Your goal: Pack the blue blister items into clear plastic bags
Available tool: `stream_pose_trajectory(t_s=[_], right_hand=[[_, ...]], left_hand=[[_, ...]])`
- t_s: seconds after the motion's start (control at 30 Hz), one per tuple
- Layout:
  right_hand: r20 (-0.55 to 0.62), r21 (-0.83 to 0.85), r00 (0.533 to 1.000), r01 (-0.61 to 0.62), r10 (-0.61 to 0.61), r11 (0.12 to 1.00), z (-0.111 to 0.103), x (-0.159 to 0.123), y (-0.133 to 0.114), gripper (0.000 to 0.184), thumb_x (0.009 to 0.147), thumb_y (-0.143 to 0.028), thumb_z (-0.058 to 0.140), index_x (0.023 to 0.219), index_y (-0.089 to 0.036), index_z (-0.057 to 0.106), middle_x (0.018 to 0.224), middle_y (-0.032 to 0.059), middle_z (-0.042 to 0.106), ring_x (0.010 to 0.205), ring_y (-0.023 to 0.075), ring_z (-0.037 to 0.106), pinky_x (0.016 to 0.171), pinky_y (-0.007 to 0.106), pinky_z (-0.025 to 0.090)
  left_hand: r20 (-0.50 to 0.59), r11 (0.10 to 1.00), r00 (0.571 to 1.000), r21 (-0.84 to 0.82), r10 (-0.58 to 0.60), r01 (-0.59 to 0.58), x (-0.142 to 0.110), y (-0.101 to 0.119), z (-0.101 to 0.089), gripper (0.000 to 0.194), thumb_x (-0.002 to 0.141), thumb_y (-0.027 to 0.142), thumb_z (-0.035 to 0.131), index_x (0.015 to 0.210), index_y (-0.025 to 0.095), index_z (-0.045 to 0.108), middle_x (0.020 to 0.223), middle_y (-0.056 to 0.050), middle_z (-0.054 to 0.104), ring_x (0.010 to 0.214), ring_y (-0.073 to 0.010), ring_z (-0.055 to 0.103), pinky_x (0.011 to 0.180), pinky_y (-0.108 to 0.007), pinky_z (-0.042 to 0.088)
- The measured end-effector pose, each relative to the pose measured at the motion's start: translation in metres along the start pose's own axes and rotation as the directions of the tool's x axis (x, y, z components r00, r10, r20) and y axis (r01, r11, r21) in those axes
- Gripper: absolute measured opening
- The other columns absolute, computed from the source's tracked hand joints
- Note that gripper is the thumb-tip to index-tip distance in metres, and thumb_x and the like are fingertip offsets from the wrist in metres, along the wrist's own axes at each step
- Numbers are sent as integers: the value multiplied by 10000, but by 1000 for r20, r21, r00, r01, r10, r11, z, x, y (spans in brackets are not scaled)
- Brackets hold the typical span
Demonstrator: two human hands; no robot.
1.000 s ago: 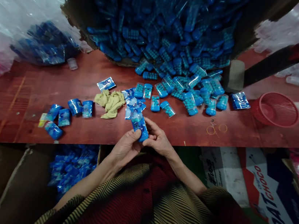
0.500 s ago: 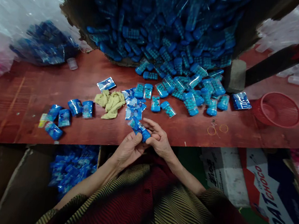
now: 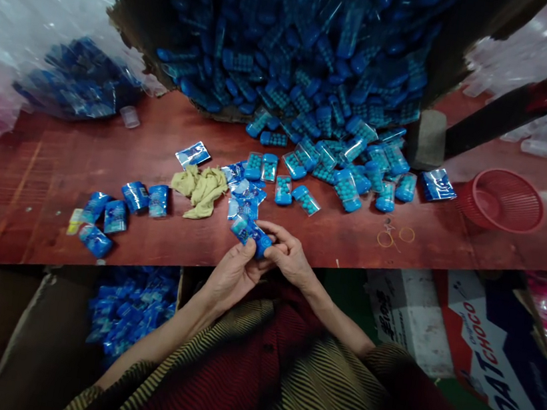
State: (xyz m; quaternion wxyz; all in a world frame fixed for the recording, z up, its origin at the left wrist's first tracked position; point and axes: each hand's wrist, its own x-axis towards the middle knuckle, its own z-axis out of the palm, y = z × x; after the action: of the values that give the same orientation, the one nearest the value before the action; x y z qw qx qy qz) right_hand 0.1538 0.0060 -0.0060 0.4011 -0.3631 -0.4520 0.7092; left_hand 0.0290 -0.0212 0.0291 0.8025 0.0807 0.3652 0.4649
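Observation:
A small plastic candy box [image 3: 251, 234] in a printed blue wrapper is held over the table's front edge. My left hand [image 3: 232, 270] is closed around its lower side, thumb lying on top. The fingers of my right hand [image 3: 292, 259] pinch its right end. Just beyond the hands lie several flat blue wrappers [image 3: 245, 202]. Clear candy boxes [image 3: 348, 189] with blue caps and blue-green balls inside are scattered behind them. To the left, a crumpled yellow-green cloth [image 3: 199, 190] lies beside a group of boxes in blue wrappers [image 3: 115, 216].
A large carton of candy boxes [image 3: 293, 53] stands open at the back. On the right are a red plastic basket [image 3: 508, 202], rubber bands [image 3: 385, 237] and a stack of blue wrappers [image 3: 438, 185]. Below the table's left side sits a heap of wrapped boxes [image 3: 133, 311].
The candy box has turned slightly in my hands, and its left end now looks more evenly covered by the wrapper. My right fingers have shifted a little; the view has moved slightly.

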Motion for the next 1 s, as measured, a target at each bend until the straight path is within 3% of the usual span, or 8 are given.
stream_pose_trajectory(t_s=[0.2, 0.37, 0.53, 0.63, 0.73, 0.83, 0.9, 1.0], right_hand=[[19, 74, 1000, -20, 19, 997, -1, 4, 0, 639, 647, -437, 735, 1229, -239, 561, 897, -3, 640, 622, 81, 505, 616, 197, 462], [-87, 104, 995, -37, 46, 994, 6, 4, 7, 716, 637, -530, 719, 1262, -234, 533, 748, -20, 614, 512, 71, 449, 503, 188, 433], [79, 170, 995, -67, 54, 983, -1, 8, 10, 737, 665, -596, 656, 1287, -234, 500, 814, 5, 637, 605, 94, 534, 538, 191, 465], [127, 49, 991, -57, 51, 997, -1, 10, 10, 676, 744, -463, 643, 1348, -255, 424, 869, 1, 643, 691, 101, 569, 632, 215, 494], [86, -174, 996, 17, -2, 985, 4, 13, 9, 508, 788, -325, 617, 1275, -237, 502, 1011, 26, 635, 836, 123, 589, 758, 260, 491], [33, -456, 995, 103, -99, 884, 5, 22, 6, 302, 837, -280, 558, 1123, -195, 608, 950, 45, 641, 813, 141, 590, 762, 290, 478], [32, -651, 983, 157, -180, 742, 5, 33, 2, 265, 864, -277, 531, 1092, -177, 623, 949, 65, 633, 839, 165, 583, 803, 316, 460], [41, -877, 972, 146, -232, 457, 8, 55, -7, 316, 882, -300, 515, 1155, -161, 589, 1066, 114, 598, 983, 227, 539, 879, 356, 419]], left_hand=[[-11, 1000, 1000, -13, 22, -22, 2, -2, 1, 280, 706, 317, 721, 914, 135, 673, 889, -77, 724, 1034, -243, 624, 970, -387, 439], [-7, 999, 999, -19, 38, -38, 3, -2, 5, 264, 677, 299, 745, 884, 151, 674, 899, -61, 723, 1066, -249, 607, 984, -394, 429], [-55, 995, 998, -100, -34, 29, 5, 0, 5, 224, 818, 336, 591, 881, 138, 674, 906, -83, 722, 983, -236, 644, 955, -422, 445], [-94, 990, 995, -138, -30, 16, 3, 11, -2, 306, 867, 385, 494, 856, 142, 679, 875, -86, 725, 926, -231, 662, 924, -427, 464], [-194, 965, 966, -165, 171, -204, -6, 39, -23, 385, 854, 491, 456, 855, 177, 680, 803, -65, 725, 903, -219, 666, 885, -389, 489], [-369, 864, 845, -175, 387, -472, -19, 76, -52, 537, 815, 622, 401, 949, 169, 656, 845, -71, 725, 898, -197, 663, 853, -341, 507], [-447, 817, 772, -141, 451, -559, -24, 92, -66, 564, 829, 623, 358, 938, 151, 647, 794, -78, 723, 841, -187, 672, 820, -328, 520], [-441, 868, 799, -81, 409, -489, -22, 90, -69, 446, 883, 491, 367, 910, 141, 643, 674, -69, 704, 762, -191, 679, 793, -350, 527]])
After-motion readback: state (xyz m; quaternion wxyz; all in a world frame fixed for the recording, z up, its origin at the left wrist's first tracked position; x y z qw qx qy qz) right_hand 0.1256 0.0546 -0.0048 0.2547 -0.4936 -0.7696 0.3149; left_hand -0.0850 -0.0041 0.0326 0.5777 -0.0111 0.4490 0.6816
